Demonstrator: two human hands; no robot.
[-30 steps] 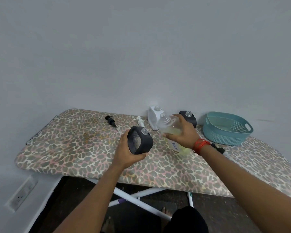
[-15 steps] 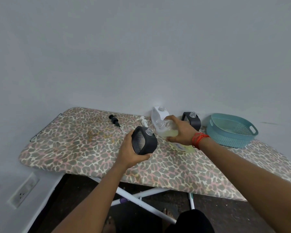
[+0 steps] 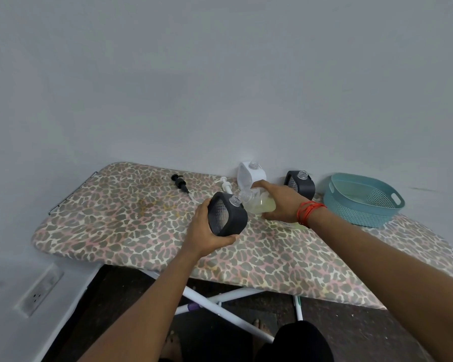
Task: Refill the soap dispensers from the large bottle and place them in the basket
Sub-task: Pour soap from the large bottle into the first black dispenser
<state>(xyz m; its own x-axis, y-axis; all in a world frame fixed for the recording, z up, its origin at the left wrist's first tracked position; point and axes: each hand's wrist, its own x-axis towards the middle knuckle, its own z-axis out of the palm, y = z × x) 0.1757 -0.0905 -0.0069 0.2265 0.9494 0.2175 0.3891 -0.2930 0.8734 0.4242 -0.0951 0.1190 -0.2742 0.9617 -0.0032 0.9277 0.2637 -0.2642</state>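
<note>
At centre frame, the left hand [image 3: 199, 229] grips a black dispenser [image 3: 228, 218], its open neck just left of the leftward-tilted large bottle [image 3: 258, 205] clasped by the right hand [image 3: 281, 202]; basket [image 3: 351, 210] waits at right.

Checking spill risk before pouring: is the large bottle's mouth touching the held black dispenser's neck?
Cannot tell. In the head view the mouth of the large bottle overlaps the clear neck of the held black dispenser; neither gap nor contact shows plainly.

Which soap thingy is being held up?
The black dispenser gripped in the left hand. The white dispenser and the second black dispenser stand back by the wall.
</note>
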